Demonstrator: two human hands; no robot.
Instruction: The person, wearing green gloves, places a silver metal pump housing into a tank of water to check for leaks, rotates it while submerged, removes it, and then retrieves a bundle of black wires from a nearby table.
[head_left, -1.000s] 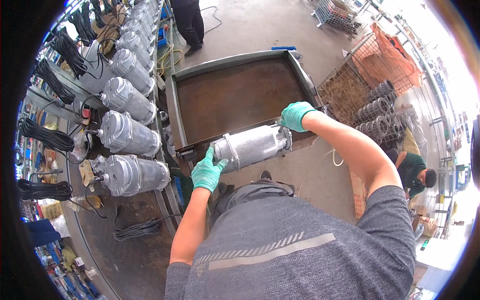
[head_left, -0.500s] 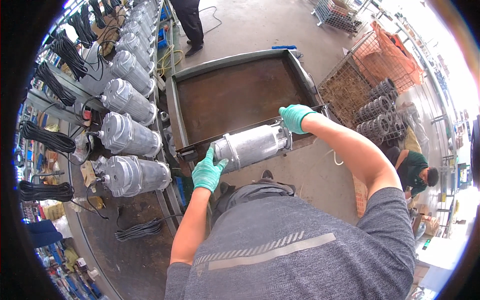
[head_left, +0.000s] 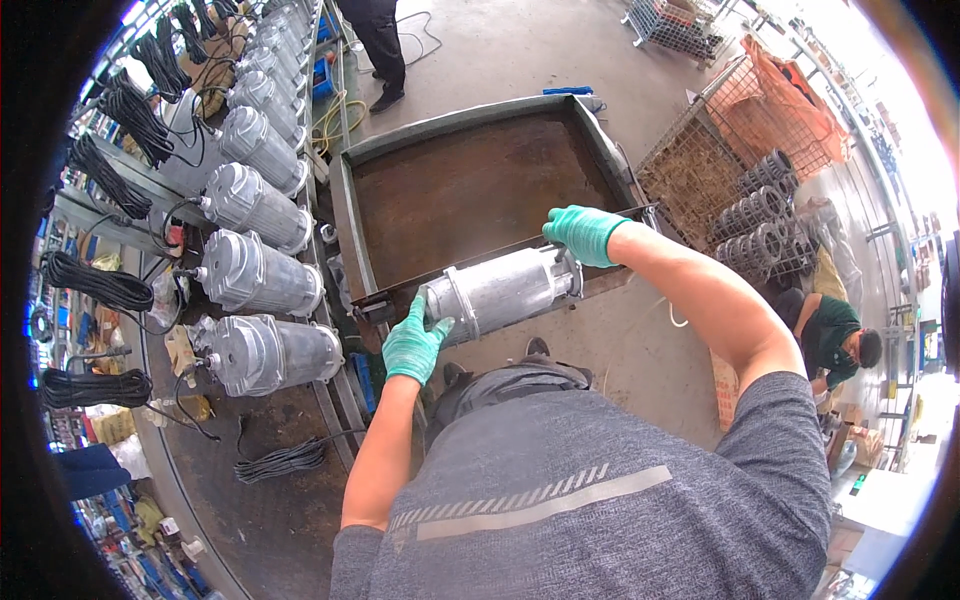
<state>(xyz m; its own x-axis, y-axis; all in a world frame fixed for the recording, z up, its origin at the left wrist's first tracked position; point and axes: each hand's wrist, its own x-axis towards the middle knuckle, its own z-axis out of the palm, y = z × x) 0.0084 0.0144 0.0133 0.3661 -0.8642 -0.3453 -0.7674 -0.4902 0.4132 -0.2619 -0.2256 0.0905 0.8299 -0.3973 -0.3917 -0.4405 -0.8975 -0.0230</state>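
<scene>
A silver cylindrical motor housing (head_left: 505, 290) lies on its side along the near edge of a shallow metal tray (head_left: 350, 225). My left hand (head_left: 412, 345), in a green glove, grips the housing's left end, its thumb apart from the fingers. Over the right end of the housing is my right hand (head_left: 585, 236), gloved alike, with fingers curled and pressed together. A small dark stub shows below its fingertips; whether they hold it is hidden.
A row of similar motor housings (head_left: 275, 355) with black cable coils (head_left: 98, 387) lines the bench at left. Right of the tray stands a wire cage (head_left: 690, 190) beside ribbed metal rings (head_left: 750, 225). One person (head_left: 375, 45) stands beyond; another (head_left: 838, 340) crouches at right.
My right hand has shifted slightly left along the right end of the housing, its fingers now lower and more curled. My left hand keeps its place on the left end.
</scene>
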